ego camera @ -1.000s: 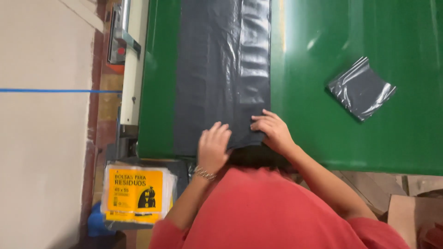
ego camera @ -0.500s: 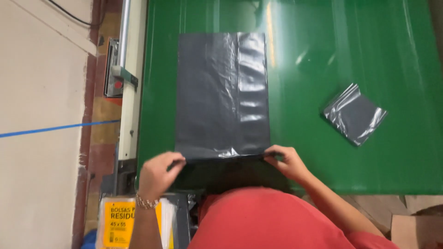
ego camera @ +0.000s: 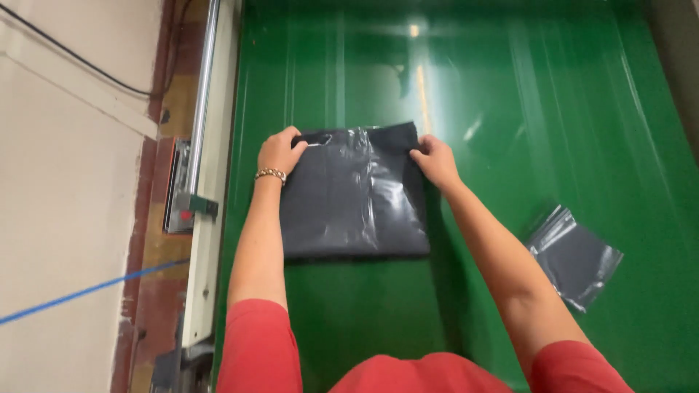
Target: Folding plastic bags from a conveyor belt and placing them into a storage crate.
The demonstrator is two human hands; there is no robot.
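Bag: folded dark grey glossy plastic bag [ego camera: 353, 193], lying flat on the smooth green table [ego camera: 510, 109], left of centre.
Left hand [ego camera: 279, 151]: fingers curled, pinching the bag's far left corner.
Right hand [ego camera: 435, 159]: fingers closed on the far right corner.
Room: bare green beyond and right.
Nearby: small folded grey plastic packet [ego camera: 575, 256], well apart at right.
Left edge: metal rail [ego camera: 202, 102].

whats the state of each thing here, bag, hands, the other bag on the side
dark grey plastic bag: folded over, lying flat on the green table
left hand: gripping the bag's far left corner
right hand: gripping the bag's far right corner
small folded bag: folded into a square, lying untouched to the right
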